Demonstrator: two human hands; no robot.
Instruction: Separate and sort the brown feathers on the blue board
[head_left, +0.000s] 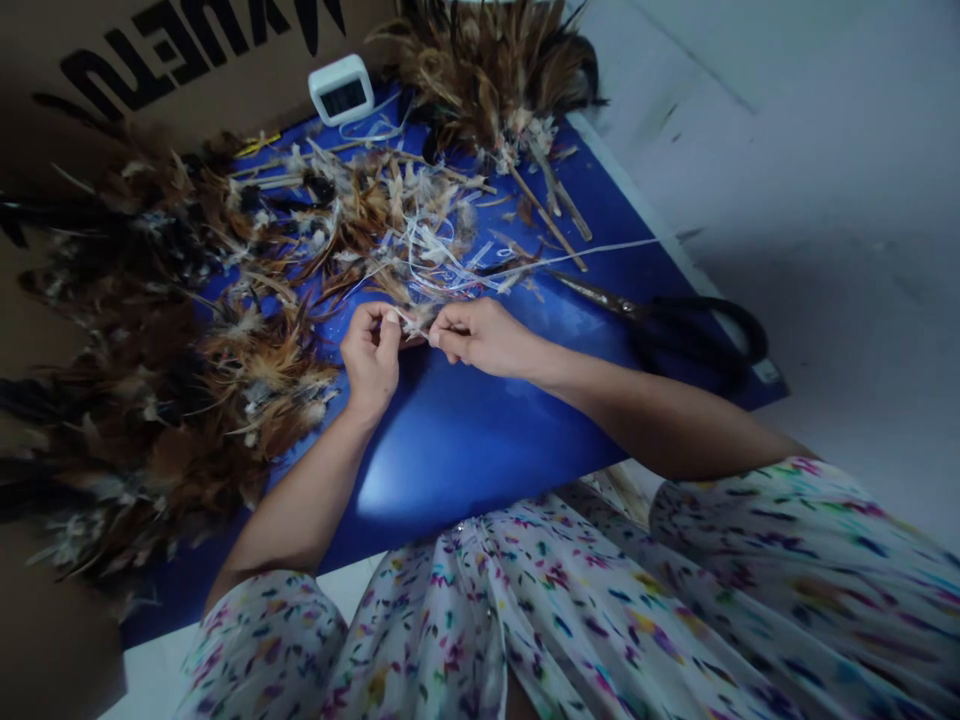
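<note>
My left hand pinches one end of a small pale feather bundle between thumb and forefinger. From the other side, my right hand has its fingertips closed at the bundle's right end. Whether a thin string is also in those fingers cannot be seen. Just beyond both hands lies a tangle of white plastic strips among loose brown and white feathers. One long pale strip stretches from there to the right over the table edge.
Large scissors with black handles lie by the right edge of the blue table. Heaped brown feathers line the left side. Behind are a feather duster head, thin sticks, a white digital timer and a cardboard box.
</note>
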